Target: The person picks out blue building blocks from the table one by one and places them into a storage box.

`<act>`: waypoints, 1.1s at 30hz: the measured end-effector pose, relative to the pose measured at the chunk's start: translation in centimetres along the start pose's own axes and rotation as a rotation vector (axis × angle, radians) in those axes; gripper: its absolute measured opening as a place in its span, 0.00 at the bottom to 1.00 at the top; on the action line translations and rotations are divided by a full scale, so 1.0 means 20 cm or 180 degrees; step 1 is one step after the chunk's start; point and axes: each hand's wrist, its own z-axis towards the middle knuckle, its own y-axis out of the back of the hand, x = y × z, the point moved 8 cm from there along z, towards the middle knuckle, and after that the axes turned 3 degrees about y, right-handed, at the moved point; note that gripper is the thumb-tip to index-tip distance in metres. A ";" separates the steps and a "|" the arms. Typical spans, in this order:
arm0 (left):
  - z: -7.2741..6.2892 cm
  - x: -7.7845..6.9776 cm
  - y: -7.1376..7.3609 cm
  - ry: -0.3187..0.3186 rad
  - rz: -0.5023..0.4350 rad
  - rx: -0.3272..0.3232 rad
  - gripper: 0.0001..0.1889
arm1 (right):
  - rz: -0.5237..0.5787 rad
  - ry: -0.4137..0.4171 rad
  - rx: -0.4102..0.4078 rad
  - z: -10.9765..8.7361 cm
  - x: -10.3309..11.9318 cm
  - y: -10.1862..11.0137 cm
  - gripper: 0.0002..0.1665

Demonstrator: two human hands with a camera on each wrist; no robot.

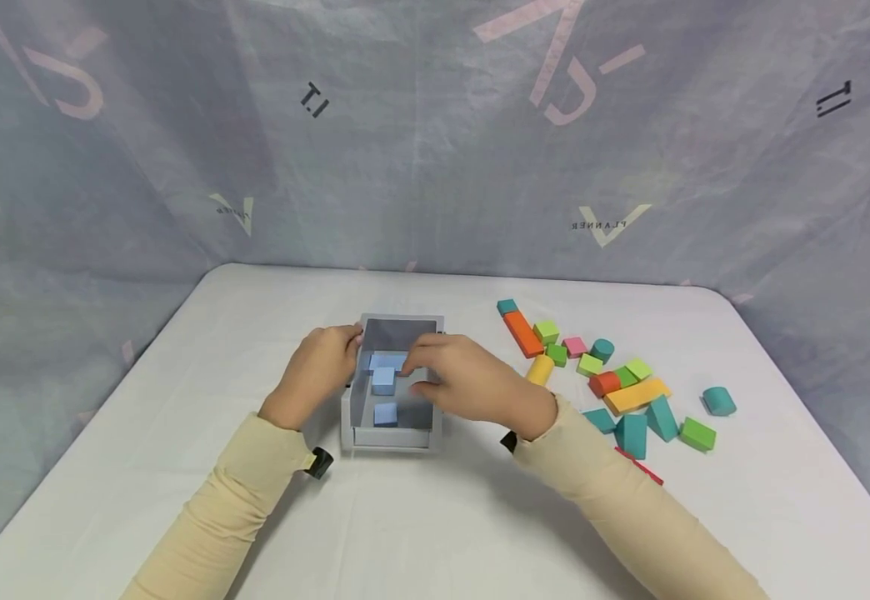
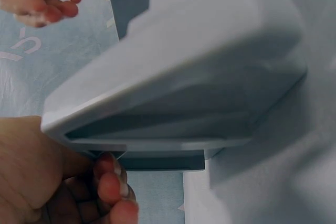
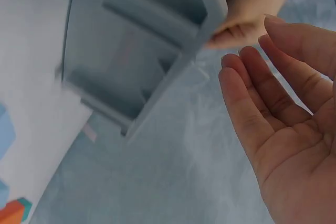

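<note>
A grey open-topped box (image 1: 392,440) stands on the white table in the head view. My left hand (image 1: 315,367) grips its left wall near the back. Curled fingertips (image 2: 107,184) tuck against the box's side in the left wrist view. Inside the box, a light-blue bar (image 1: 387,360) lies toward the back, one blue cube (image 1: 383,381) sits in the middle and another blue cube (image 1: 386,414) near the front. My right hand (image 1: 468,379) hovers over the box's right wall, fingers reaching above the interior. In the right wrist view its fingers (image 3: 239,100) are loosely bent with nothing between them.
To the right lie several colored blocks: an orange-red bar (image 1: 522,333), a yellow cylinder (image 1: 540,370), an orange bar (image 1: 637,396), teal triangular blocks (image 1: 632,436), a green block (image 1: 697,435) and a teal cylinder (image 1: 719,401). A grey curtain (image 1: 420,192) hangs behind the table.
</note>
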 end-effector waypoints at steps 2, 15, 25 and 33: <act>0.00 0.00 0.00 0.0007 -0.0021 0.0001 0.17 | -0.0009 -0.0019 -0.0086 -0.02 -0.01 0.04 0.10; -0.01 -0.01 0.00 0.0045 -0.0041 0.0043 0.18 | -0.0293 -0.0310 -0.0382 -0.21 -0.18 0.16 0.11; 0.00 0.00 -0.01 0.0008 -0.0046 0.0013 0.18 | -0.0269 -0.0837 -0.0196 -0.31 -0.40 0.14 0.15; 0.00 0.00 -0.01 0.0009 -0.0045 0.0015 0.18 | -0.0262 -0.1136 -0.0001 -0.34 -0.52 0.07 0.16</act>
